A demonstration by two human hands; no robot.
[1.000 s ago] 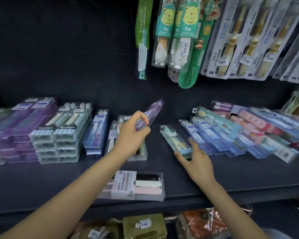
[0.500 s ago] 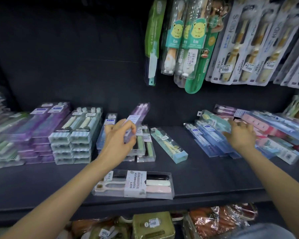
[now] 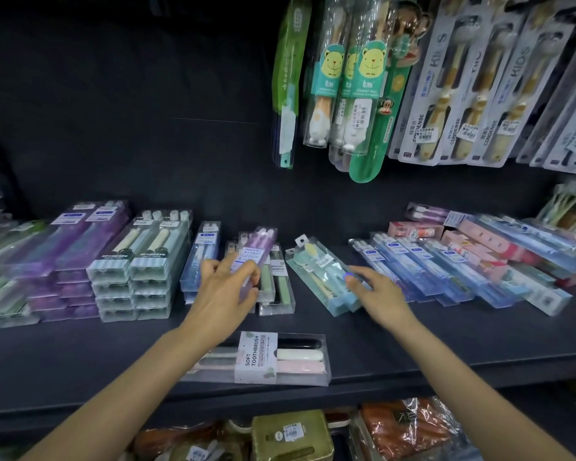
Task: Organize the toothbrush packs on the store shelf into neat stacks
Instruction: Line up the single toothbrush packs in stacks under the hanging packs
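Note:
My left hand (image 3: 228, 289) holds a purple toothbrush pack (image 3: 258, 249) by its near end, low over a small stack of clear packs (image 3: 276, 287) at the shelf's middle. My right hand (image 3: 378, 292) lies with straight fingers on a light blue-green pack (image 3: 316, 269) that rests askew on the dark shelf (image 3: 413, 337). Neat stacks of purple packs (image 3: 70, 247) and green-white packs (image 3: 140, 261) stand to the left, with a blue stack (image 3: 202, 257) beside them. A loose pile of blue packs (image 3: 423, 271) and pink packs (image 3: 486, 244) spreads on the right.
A wide "Soft Toothbrush" pack (image 3: 273, 359) lies crosswise at the shelf's front edge, under my left forearm. Children's toothbrushes (image 3: 350, 84) hang from hooks above the shelf's right half. Bagged goods (image 3: 403, 427) fill the shelf below.
My left hand has lowered the purple pack toward the middle stack. My right hand has come back from the pile on the right and now rests on the blue-green pack.

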